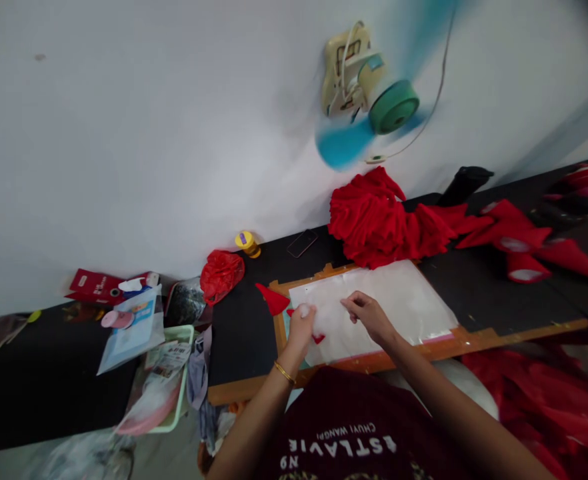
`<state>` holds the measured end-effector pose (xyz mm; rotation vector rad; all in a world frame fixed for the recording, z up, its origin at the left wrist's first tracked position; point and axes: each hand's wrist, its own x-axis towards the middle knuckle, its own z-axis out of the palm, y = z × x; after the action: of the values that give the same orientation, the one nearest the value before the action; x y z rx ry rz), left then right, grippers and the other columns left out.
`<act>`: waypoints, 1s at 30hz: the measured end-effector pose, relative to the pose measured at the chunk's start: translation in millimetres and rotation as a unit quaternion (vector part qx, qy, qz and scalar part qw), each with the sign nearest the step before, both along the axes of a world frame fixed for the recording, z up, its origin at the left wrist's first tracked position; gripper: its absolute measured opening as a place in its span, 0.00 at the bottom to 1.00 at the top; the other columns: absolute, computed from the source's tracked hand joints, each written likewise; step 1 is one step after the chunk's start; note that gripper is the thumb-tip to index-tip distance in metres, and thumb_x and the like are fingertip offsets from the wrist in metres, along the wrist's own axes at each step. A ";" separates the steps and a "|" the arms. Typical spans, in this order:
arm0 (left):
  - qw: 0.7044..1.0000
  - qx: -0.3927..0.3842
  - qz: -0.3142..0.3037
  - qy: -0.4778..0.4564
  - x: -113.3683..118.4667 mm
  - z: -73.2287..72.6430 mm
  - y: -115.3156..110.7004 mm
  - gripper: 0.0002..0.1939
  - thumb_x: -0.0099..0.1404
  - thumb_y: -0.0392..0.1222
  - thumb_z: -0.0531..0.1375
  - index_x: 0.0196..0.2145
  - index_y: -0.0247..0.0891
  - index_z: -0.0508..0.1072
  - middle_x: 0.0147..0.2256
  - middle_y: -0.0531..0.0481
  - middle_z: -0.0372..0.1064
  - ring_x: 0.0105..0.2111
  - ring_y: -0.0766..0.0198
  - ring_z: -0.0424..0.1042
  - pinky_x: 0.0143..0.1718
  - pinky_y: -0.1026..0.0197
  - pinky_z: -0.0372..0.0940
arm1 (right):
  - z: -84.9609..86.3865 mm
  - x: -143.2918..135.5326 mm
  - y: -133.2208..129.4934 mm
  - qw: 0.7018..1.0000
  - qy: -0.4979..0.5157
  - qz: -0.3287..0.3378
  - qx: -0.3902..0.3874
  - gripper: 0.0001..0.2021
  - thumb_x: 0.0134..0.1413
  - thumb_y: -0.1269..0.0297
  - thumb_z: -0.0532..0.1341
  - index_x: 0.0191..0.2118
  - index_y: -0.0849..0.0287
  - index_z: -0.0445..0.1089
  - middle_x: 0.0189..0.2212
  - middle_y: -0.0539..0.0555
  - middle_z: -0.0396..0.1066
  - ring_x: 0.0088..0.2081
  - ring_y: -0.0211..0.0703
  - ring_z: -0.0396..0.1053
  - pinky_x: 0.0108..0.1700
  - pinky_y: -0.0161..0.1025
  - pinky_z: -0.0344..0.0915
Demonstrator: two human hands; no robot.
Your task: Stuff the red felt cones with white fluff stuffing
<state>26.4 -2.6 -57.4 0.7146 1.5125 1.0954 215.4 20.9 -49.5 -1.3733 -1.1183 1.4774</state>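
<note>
My left hand [300,327] is closed around a small red fabric piece [318,339], whose ends stick out on both sides of the fingers. A small round white thing [304,310] shows at the fingertips; I cannot tell whether it is joined to the fabric. To the right, my right hand [369,313] hovers over the white sheet [404,293] with thumb and forefinger pinched together. Whatever lies in that pinch is too small to make out. A red pointed cloth piece [274,300] rests just beyond my left hand.
A large heap of red fabric [379,220] lies behind the sheet, with red cone-shaped pieces [519,237] farther right. A phone [303,243], a yellow-lidded jar [248,244] and a red plastic bag [223,273] stand near the wall. A spinning fan [394,107] hangs above.
</note>
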 end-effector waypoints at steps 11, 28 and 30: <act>0.995 -0.033 -0.034 -0.091 12.0 11.2 -2.7 0.18 0.50 0.51 0.70 0.33 0.36 0.74 0.32 0.48 0.74 0.33 0.60 0.71 0.35 0.61 0.66 | -0.9 -14.0 -1.1 0.969 -0.064 0.181 0.154 0.36 0.41 0.56 0.71 0.59 0.53 0.63 0.63 0.62 0.58 0.57 0.53 0.65 0.55 0.51 0.66; 0.997 -0.021 -0.058 -0.037 11.6 9.8 6.4 0.12 0.48 0.45 0.69 0.26 0.37 0.71 0.23 0.55 0.65 0.22 0.70 0.61 0.23 0.67 0.56 | 2.5 -13.4 1.4 0.969 -0.134 0.135 0.161 0.09 0.53 0.61 0.57 0.36 0.53 0.73 0.37 0.54 0.76 0.41 0.48 0.73 0.48 0.44 0.67; 0.997 -0.026 -0.060 -0.036 5.2 7.2 8.6 0.13 0.48 0.46 0.69 0.25 0.37 0.71 0.22 0.54 0.65 0.22 0.69 0.61 0.23 0.67 0.56 | -1.9 -8.4 1.8 0.976 -0.144 0.097 0.128 0.08 0.53 0.59 0.56 0.34 0.53 0.72 0.33 0.53 0.75 0.36 0.47 0.72 0.43 0.42 0.68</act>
<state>31.6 5.9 -50.2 0.7135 1.4145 0.9784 207.0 22.6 -51.4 -1.3522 -1.6073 1.2371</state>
